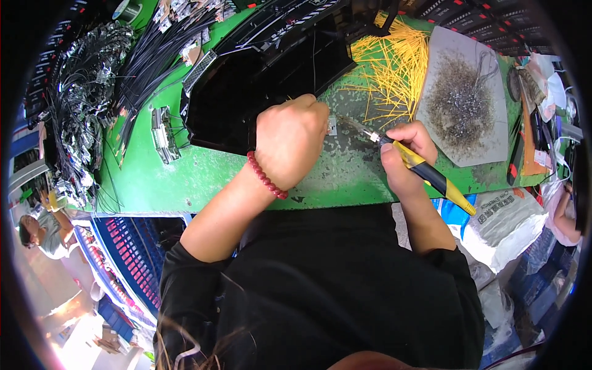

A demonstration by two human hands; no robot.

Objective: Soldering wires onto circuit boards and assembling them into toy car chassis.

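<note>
Right hand (410,154) is closed around a soldering iron (431,177), with the thumb on one side and fingers on the other. The iron is yellow and black, and it lies slanted in that hand. Its back end sticks out below the hand, toward the table's near edge. Its thin front end sticks out past the fingers and points up and to the left, toward the other hand.

Left hand (293,139) has its back turned up and its fingers bent in. I cannot tell what is inside it, because the fingers hide it. A little silver piece (333,126) is right by its fingertips, between the two hands. A red bead bracelet (266,176) is on the left wrist.

Just past the left hand is a big, shiny black part (228,105). To its left, a small silver metal part (163,135) sits on the green table (142,191).

Beyond the right hand is a messy heap of yellow wires (401,68). Next to the heap is a gray sheet (450,46) with dark crumbs (459,102) on it. Far to the left are lots of black wires (145,68).
</note>
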